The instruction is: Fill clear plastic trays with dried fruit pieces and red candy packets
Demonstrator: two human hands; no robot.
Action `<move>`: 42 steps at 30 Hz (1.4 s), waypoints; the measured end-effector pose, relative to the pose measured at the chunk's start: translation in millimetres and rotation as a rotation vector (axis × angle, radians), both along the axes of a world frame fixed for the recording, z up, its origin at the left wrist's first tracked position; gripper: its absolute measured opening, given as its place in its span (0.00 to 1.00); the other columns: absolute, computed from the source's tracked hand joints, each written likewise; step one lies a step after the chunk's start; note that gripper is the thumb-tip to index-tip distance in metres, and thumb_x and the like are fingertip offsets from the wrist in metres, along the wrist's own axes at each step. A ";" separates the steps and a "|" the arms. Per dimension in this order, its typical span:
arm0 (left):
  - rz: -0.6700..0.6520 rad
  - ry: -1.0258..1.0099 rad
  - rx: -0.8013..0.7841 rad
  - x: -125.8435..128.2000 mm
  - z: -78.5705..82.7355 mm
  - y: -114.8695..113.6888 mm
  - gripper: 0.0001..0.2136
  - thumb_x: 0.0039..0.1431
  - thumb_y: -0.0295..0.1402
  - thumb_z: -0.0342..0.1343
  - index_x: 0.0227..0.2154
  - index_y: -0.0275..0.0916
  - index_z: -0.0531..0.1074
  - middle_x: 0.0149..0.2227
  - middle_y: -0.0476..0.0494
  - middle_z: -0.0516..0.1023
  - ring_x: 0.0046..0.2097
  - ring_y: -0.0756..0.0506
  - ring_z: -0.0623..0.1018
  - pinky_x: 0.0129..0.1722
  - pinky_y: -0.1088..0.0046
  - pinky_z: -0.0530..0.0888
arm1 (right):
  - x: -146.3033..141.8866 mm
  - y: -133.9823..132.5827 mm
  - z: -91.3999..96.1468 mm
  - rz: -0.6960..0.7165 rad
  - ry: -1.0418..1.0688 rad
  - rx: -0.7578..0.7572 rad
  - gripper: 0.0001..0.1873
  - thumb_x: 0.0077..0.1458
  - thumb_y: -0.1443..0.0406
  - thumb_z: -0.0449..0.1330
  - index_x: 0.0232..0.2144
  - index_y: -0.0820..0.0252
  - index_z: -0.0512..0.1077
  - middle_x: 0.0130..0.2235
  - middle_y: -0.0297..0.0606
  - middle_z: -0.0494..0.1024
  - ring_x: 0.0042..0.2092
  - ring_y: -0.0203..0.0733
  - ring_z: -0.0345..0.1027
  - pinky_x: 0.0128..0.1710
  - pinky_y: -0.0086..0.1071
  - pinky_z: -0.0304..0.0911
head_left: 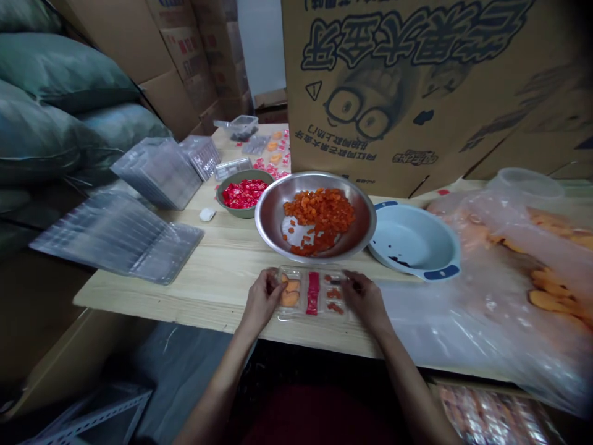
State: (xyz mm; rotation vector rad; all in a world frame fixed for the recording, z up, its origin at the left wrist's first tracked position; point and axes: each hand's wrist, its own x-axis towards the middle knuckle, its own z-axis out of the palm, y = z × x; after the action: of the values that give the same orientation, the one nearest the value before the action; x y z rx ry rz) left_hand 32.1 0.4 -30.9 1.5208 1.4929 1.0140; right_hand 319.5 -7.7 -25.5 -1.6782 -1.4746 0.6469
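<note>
A small clear plastic tray [311,293] lies near the front edge of the wooden table [222,259]. It holds orange pieces on the left, a red packet in the middle and small orange bits on the right. My left hand [262,301] grips the tray's left end with curled fingers. My right hand [364,295] pinches its right end. Just behind the tray stands a steel bowl [278,210] with small orange pieces.
A green bowl of red packets [244,193] sits left of the steel bowl, a pale blue dish [412,241] to its right. Stacks of clear trays [120,235] lie at the left. A plastic bag of orange pieces [523,272] covers the right. Big cardboard boxes [417,86] stand behind.
</note>
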 end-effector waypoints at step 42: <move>0.227 -1.098 -0.693 30.9 6.0 -76.0 0.20 0.53 0.20 0.68 0.50 0.33 0.76 0.50 0.33 0.85 0.54 0.32 0.83 0.57 0.54 0.81 | 41.6 -77.1 40.8 -0.100 -0.602 -0.528 0.09 0.62 0.72 0.57 0.32 0.64 0.77 0.39 0.50 0.80 0.40 0.48 0.76 0.36 0.33 0.60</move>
State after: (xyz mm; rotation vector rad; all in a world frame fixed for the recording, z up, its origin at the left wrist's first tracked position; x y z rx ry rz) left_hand 63.0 -75.7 -24.8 0.1835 1.0029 1.0267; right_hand 361.1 -84.9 15.3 -2.4995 -1.7003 0.5255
